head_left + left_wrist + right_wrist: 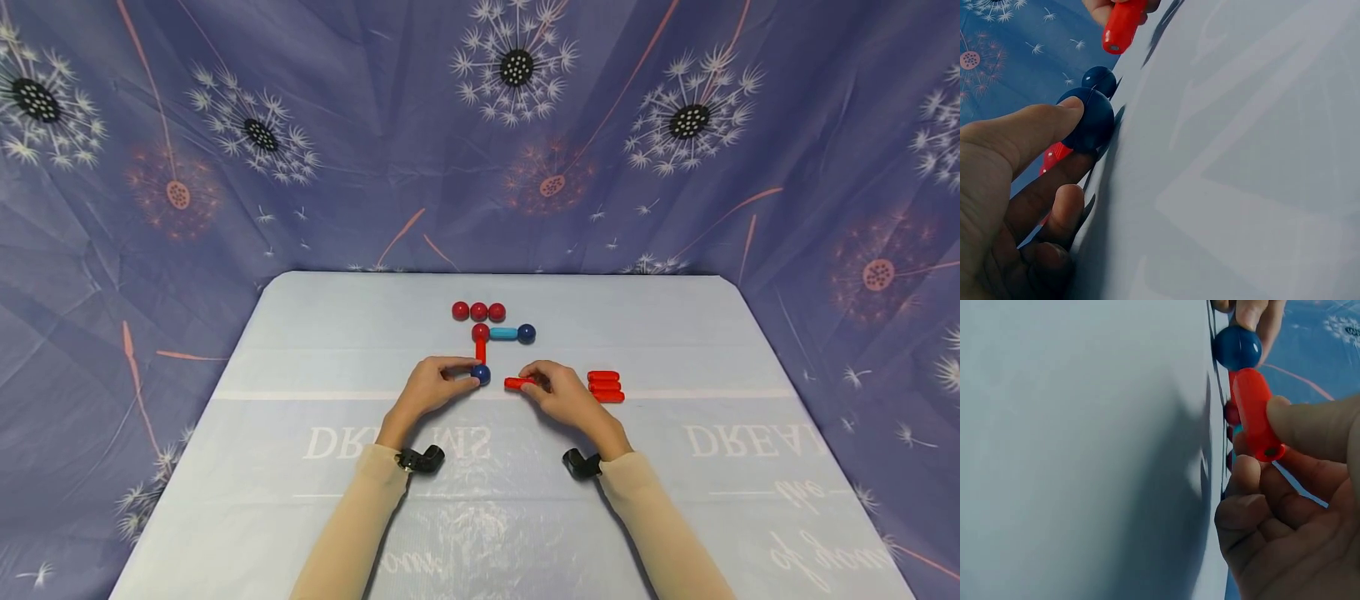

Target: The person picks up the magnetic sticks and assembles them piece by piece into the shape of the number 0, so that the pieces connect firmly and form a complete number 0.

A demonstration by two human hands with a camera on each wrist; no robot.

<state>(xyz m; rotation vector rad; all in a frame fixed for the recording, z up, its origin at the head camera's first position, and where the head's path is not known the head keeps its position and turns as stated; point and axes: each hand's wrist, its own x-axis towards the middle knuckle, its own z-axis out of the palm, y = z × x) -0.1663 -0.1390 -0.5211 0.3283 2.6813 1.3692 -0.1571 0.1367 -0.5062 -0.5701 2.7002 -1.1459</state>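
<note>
A dark blue ball point(481, 374) is pinched by the left hand point(429, 388), thumb and fingers curled round it, so this grip is closed on the ball; in the left wrist view the thumb point(1035, 128) is seen pressed on the ball's near side, with the ball resting on the pale blue worktop point(300, 350). A red rod point(517, 383) is held by the right hand point(561, 393) between thumb and curled fingers, this grip being closed on the rod; the rod lies roughly level, its free end directed at the ball but not touching it, a small gap being visible between them. In the right wrist view the rod's hollow end point(1269, 450) is seen just beside the fingertips point(1244, 472). Just beyond the left grip, a short red upright rod point(481, 350) is joined to the ball and to a red ball point(480, 332) farther off; from that red ball a light blue rod point(503, 333) runs across to a second dark blue ball point(527, 333). Farther beyond, three red balls point(478, 312) are lined up in a row, touching. Just beside the right grip, on its outer side, three spare red rods point(604, 387) are stacked side by side on the worktop. A purple dandelion-print cloth point(375, 133) is hung behind and around the worktop.
</note>
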